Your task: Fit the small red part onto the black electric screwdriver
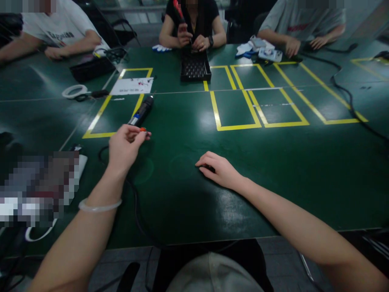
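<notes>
My left hand [126,146] is raised over the left part of the green table, thumb and fingers pinched together. Between the fingertips shows a small orange piece [142,129], too small to name for certain. Just beyond that hand lies a dark electric screwdriver [143,110] with a silver and blue band, its bit pointing away; its near end is hidden behind the fingers. My right hand [220,170] is low over the middle of the table, fingers loosely bent and thumb apart, with nothing visible in it.
Yellow tape rectangles [240,127] mark the table [182,202]. A white paper label [132,86], a white cable coil [74,91] and a black cord [136,207] lie leftward. Opposite, a person holds a red-handled tool [178,10] over a black tray [196,71]; two others sit beside.
</notes>
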### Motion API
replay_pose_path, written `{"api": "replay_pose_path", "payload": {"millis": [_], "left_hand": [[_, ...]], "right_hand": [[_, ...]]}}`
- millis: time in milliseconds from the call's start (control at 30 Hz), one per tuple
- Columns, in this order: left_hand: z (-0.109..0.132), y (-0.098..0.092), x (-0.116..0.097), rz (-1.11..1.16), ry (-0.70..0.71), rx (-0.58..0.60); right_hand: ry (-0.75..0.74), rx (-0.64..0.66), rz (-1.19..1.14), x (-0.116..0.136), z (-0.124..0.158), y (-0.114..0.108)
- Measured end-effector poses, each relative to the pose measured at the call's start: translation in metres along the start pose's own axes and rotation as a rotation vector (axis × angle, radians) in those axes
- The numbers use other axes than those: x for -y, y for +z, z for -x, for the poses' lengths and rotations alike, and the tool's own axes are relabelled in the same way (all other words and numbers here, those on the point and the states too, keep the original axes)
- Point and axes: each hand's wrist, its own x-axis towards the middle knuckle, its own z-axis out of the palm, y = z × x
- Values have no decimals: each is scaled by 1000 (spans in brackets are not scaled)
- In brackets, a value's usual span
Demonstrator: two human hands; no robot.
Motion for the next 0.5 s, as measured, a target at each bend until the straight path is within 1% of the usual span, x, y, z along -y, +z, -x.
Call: {"api": "replay_pose_path", "payload": {"millis": [33, 67, 133, 200, 267, 367, 500], "left_hand": [[7, 9, -9, 177, -46, 61], [15, 18, -18, 295, -93, 128], [31, 32, -34, 430, -149, 292], [46, 42, -45, 452, -172, 444], [56, 48, -52, 401, -153, 549], [64, 52, -57, 293, -51, 620], [67, 52, -60, 190, 110, 616]], "right_hand": [[27, -2, -67, 0, 0, 0], [61, 1, -139, 0, -1, 1], [147, 22, -310, -1, -2, 3], [236, 57, -503, -1, -2, 5], [302, 94, -677, -1, -2, 7], [348, 115, -821, 0, -3, 9], [346, 87, -883, -1, -5, 9]]}}
